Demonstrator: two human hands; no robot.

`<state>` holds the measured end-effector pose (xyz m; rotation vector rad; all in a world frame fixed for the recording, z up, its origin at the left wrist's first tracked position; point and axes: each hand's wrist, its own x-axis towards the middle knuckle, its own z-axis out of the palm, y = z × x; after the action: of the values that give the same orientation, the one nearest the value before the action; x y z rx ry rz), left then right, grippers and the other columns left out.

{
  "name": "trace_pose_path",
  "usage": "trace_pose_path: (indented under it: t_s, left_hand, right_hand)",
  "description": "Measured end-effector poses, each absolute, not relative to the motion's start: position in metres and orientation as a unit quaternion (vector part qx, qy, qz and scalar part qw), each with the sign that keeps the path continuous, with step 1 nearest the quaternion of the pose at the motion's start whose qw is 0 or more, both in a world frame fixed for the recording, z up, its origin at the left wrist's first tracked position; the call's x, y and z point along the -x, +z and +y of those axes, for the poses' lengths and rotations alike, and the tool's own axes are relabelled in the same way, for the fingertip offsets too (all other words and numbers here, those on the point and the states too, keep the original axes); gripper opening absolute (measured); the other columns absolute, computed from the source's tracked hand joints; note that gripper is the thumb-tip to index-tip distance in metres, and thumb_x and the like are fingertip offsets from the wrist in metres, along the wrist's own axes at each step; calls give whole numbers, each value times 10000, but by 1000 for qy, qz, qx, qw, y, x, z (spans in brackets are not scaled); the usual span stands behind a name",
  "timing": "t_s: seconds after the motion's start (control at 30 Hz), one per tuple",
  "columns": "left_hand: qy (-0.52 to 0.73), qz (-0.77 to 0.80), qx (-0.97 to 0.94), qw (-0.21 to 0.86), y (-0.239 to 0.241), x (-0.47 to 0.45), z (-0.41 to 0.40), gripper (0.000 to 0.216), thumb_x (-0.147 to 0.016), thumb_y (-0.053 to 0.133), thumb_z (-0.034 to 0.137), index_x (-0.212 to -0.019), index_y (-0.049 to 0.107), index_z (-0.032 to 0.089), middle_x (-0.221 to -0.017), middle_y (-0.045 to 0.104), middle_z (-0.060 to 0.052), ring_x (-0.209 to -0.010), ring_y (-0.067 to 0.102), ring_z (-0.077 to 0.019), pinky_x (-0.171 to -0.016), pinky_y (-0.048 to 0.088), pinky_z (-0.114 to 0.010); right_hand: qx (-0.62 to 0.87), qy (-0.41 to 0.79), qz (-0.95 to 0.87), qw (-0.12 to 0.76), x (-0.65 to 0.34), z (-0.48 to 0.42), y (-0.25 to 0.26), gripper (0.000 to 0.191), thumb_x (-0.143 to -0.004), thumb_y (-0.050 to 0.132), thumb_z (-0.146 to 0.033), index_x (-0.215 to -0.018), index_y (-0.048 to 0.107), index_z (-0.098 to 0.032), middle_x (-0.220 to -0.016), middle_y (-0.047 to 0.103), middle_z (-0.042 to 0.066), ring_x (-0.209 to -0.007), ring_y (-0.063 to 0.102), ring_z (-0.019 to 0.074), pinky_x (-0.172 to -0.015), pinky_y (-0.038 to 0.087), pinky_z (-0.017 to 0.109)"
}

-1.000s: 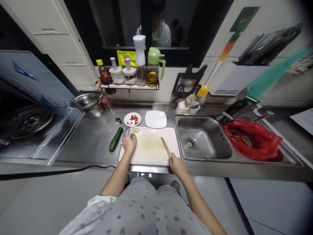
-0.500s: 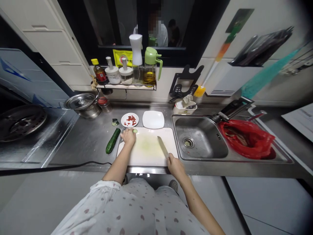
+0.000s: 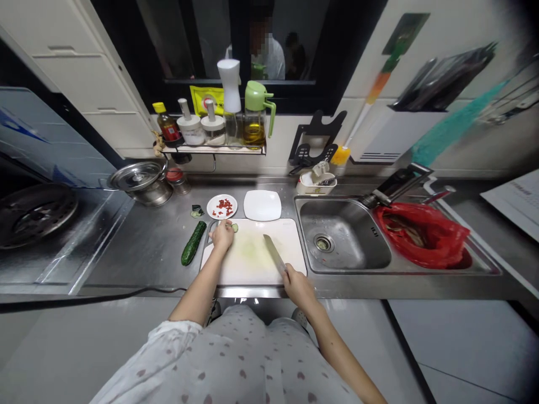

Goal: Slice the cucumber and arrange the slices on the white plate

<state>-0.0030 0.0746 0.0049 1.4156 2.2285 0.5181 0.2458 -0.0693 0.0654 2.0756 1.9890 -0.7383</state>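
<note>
Head cam: gripping knife [image 3: 273, 251] w/ R hand [image 3: 298, 285], wrapped round its near end, w/ tip pointing fwd-L over cutting bd [image 3: 244, 275]. Holding L hand [image 3: 222, 237] curled at bd's far L corner, by cucumber slice [image 3: 234, 228]; can't tell if pinching it. Note dark-green cucumber [image 3: 193, 243] on steel counter [image 3: 126, 241] just L of bd; also round plate [image 3: 214, 204] w/ red pieces [image 3: 225, 207] beyond L hand.

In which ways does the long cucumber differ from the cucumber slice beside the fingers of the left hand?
The long cucumber shows dark green skin, while the cucumber slice shows a pale face. The long cucumber is much bigger and elongated; the cucumber slice is small and roundish. The long cucumber lies on the metal counter, the cucumber slice on the cutting board. Both show green.
</note>
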Motion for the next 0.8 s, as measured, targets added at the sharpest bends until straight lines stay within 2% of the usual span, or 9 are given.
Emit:
trace_pose_path:
  t_s: [0.2, 0.47, 0.6, 0.8]
  left_hand:
    - [220, 763, -512, 327, 6, -6, 64, 289, -757, 597, 258, -1043, 641, 250, -831, 711, 17, -842, 640, -169, -811, 416, -300]
    - [172, 741, -545, 353, 10, -29, 36, 225, -732, 609, 224, -949, 668, 247, -813, 715, 32, -820, 648, -162, -802, 419, -289]
    - [134, 736, -575, 331, 6, -35, 28, 244, -758, 577, 210, -978, 668, 262, -842, 724, 22, -877, 652, -184, -863, 406, -325]
    - [81, 740, -620, 249, 1, -37, 26, 274, -811, 499, 194, -996, 682, 280, -992, 734, -29, -1002, 633, -247, -910, 382, -396]
  right_hand:
    - [-698, -253, 664, 84, -247, -70, 66, 245, -1008, 321, -281, -1141, 511, -204, -974, 703, 95, -876, 650, 197, -647, 294, 262]
    - [-690, -242, 675, 94, -246, -71, 64, 263, -1006, 301, -286, -1161, 495, -200, -998, 703, 111, -905, 661, 218, -674, 329, 269]
    - [-682, -249, 679, 108, -245, -73, 66, 259, -1008, 293, -281, -1160, 487, -201, -995, 698, 116, -923, 660, 220, -695, 349, 271]
    - [-668, -252, 688, 131, -241, -75, 69, 256, -997, 310, -261, -1174, 486, -205, -1016, 691, 122, -945, 660, 227, -732, 373, 278]
